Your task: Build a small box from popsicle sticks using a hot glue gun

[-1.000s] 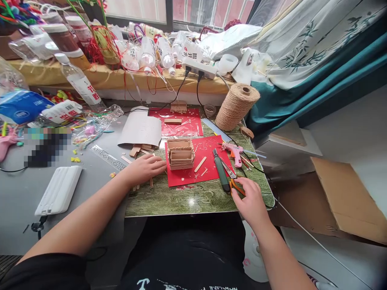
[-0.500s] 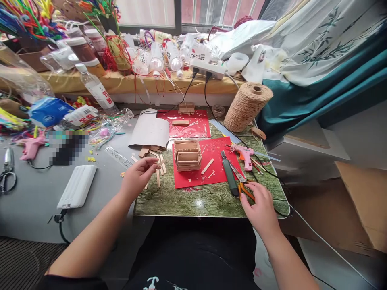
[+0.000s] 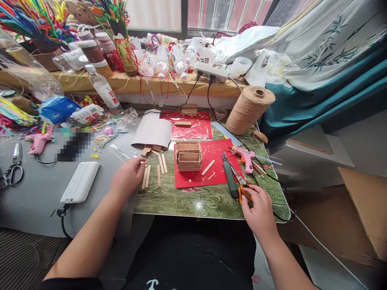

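My left hand [image 3: 128, 175] rests at the left edge of the green board [image 3: 205, 199], fingers curled with thumb and forefinger together; what they pinch, if anything, I cannot make out. Several flat wooden sticks [image 3: 147, 176] lie just right of it. A small box of stacked sticks [image 3: 188, 156] stands on red paper [image 3: 211, 175] in the middle. My right hand [image 3: 260, 209] is closed over the orange handles of the cutters [image 3: 244, 192] at the board's near right. A dark green knife [image 3: 229, 177] lies beside them.
A pink glue gun [image 3: 246, 155] and a twine spool [image 3: 249, 108] sit at the right. A white power bank [image 3: 80, 182], a ruler [image 3: 117, 152], scissors [image 3: 12, 169] and a second glue gun [image 3: 38, 141] lie left. Bottles and a power strip [image 3: 211, 71] crowd the back ledge.
My left hand lifted off the sticks next to the red paper, then drew back left to the board's edge. The view shifted left. My right hand stayed on the orange handles.
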`<state>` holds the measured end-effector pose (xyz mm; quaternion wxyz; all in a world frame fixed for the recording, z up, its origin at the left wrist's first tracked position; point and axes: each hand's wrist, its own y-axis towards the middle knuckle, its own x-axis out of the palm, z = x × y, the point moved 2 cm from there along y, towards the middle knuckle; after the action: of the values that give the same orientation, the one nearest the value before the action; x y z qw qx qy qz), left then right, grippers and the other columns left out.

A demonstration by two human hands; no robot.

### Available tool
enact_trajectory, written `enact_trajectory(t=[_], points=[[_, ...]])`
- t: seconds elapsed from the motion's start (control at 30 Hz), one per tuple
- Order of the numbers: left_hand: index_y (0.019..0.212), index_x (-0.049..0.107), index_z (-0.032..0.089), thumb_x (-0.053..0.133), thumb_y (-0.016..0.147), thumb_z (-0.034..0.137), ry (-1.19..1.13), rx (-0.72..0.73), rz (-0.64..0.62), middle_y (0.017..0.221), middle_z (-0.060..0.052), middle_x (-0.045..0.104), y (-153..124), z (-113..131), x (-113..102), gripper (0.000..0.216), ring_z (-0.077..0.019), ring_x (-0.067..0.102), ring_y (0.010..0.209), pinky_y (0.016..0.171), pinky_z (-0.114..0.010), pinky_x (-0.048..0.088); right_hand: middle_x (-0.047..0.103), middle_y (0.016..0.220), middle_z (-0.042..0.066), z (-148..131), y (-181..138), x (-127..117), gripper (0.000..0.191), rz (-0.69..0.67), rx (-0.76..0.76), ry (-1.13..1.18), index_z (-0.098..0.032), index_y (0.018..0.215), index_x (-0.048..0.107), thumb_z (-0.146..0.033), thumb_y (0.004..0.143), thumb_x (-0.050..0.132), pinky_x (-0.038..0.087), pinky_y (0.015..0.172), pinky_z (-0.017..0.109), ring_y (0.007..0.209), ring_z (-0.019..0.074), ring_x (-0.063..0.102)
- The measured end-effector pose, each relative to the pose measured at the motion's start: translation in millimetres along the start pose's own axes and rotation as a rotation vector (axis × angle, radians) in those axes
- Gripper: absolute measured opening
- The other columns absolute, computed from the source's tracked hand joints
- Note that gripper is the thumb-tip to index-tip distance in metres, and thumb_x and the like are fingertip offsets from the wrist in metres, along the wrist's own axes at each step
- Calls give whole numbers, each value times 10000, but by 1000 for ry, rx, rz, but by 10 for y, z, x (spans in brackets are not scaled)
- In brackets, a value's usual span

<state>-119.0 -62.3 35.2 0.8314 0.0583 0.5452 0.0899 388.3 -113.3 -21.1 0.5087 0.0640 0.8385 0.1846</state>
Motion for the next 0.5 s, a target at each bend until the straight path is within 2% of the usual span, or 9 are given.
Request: enact_trajectory(t=[0.1, 0.17, 0.27, 0.33, 0.43, 0.5], points=[[1155, 731, 224, 541, 1042, 417, 230, 171, 101, 1073, -116, 772, 124, 113, 2, 294, -315, 677, 1023, 869, -412, 483, 641, 1301, 167, -33, 9, -7, 251, 12, -3, 14, -222, 1220, 684, -255, 988, 595, 486, 1113, 601, 1282, 365, 601], [1048, 735, 223, 528, 1049, 412, 297, 218, 134, 1035, -121, 764, 171, 272, 81, 280, -313, 676, 977, 829, -413, 473, 640, 1305, 168, -55, 18, -8, 247, 17, -6, 18, -216, 1212, 688, -239, 982, 600, 489, 1114, 593, 1277, 357, 599], [833, 678, 226, 519, 1050, 481, 288, 241, -7, 856, -95, 733, 206, 532, 295, 371, -285, 676, 825, 675, -378, 438, 635, 1311, 170, -86, 31, -13, 242, 20, 10, 5, -211, 1207, 691, -223, 987, 592, 484, 1121, 589, 1273, 350, 595], [759, 645, 230, 576, 1007, 534, 260, 229, -87, 804, -90, 725, 230, 635, 418, 398, -275, 672, 758, 590, -354, 397, 633, 1311, 170, -111, 38, -29, 241, 16, 27, 3, -210, 1204, 693, -217, 988, 587, 481, 1127, 583, 1281, 348, 589], [678, 626, 229, 651, 930, 550, 241, 159, -109, 687, -88, 697, 313, 624, 502, 409, -241, 605, 591, 509, -327, 325, 636, 1313, 170, -157, 48, -70, 240, 1, 41, 22, -206, 1198, 696, -202, 992, 573, 485, 1130, 569, 1287, 342, 585], [654, 639, 223, 664, 905, 540, 226, 92, -182, 655, -83, 695, 399, 552, 522, 404, -205, 532, 503, 493, -317, 301, 641, 1314, 175, -183, 59, -103, 242, -11, 52, 31, -199, 1203, 696, -198, 999, 566, 488, 1132, 563, 1292, 339, 584]])
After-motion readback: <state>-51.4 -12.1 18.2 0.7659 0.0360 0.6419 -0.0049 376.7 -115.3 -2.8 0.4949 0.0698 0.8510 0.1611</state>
